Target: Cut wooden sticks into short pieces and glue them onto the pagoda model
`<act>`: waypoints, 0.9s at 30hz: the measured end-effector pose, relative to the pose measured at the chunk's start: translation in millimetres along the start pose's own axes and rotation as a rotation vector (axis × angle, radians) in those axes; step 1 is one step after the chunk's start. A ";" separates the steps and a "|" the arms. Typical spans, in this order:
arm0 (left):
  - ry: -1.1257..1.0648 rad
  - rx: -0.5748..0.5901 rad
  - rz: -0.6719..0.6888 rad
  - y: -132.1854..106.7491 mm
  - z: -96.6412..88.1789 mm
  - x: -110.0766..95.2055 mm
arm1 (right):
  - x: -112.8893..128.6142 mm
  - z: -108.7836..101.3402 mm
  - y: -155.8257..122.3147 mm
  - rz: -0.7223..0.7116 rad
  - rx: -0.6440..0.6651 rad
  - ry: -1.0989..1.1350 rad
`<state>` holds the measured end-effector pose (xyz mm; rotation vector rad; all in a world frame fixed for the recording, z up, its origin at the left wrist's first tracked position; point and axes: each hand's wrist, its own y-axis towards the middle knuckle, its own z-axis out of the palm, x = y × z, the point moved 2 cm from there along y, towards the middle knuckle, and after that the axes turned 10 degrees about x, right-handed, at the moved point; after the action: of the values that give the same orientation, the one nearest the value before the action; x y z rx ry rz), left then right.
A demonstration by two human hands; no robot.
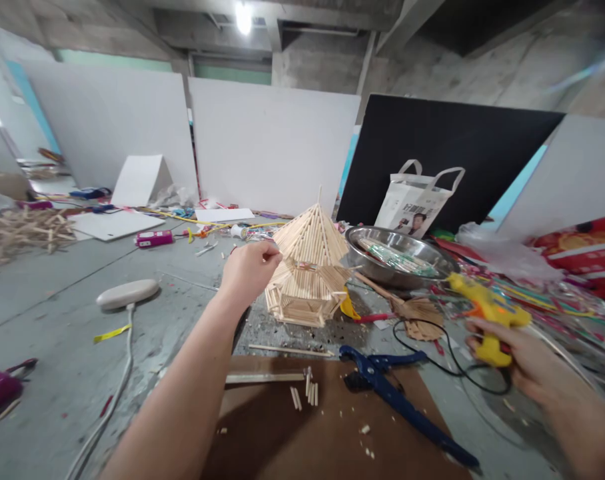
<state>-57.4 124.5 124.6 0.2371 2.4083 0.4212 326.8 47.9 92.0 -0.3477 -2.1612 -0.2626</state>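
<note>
The person's left hand (pixel 251 267) has its fingers drawn together at the tips, right by the left side of a pale little tower made of thin wooden sticks (pixel 312 233). Whether a tiny piece sits between those fingers, or whether they touch the tower, one cannot tell. The left arm reaches straight ahead, with the wrist bent a bit and the back of the hand up. The right hand (pixel 525 357) is wrapped around a yellow plastic glue gun (pixel 497 310), held out to the side, well apart from the tower, with its nose pointing up and to the left.

The tower stands upright in the middle of the grey table (pixel 72 307). Much of it looks done: the pointed top roof is covered in sticks, a thin stick pokes up from its tip, and a wider roof and a railed base sit below. Some work seems left around the gap between the two roofs, but small parts there are too blurry to tell.

Nearer the person, short cut sticks (pixel 312 393) lie loose on a flat brown board (pixel 402 460), not joined to anything. Big blue-handled cutters (pixel 392 393) rest beside them. Farther off, a round shiny steel bowl (pixel 382 273) holds wrapped bundles (pixel 395 257), and a white bag with handles (pixel 407 197) stands behind it.
</note>
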 end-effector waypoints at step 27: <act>0.068 0.050 -0.034 3.4 7.2 7.4 | 151.6 120.6 -22.5 -0.487 0.453 -0.229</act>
<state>-58.2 131.5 116.3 0.2069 2.4879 0.3592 143.6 87.3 146.3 0.4306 -2.4276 0.0068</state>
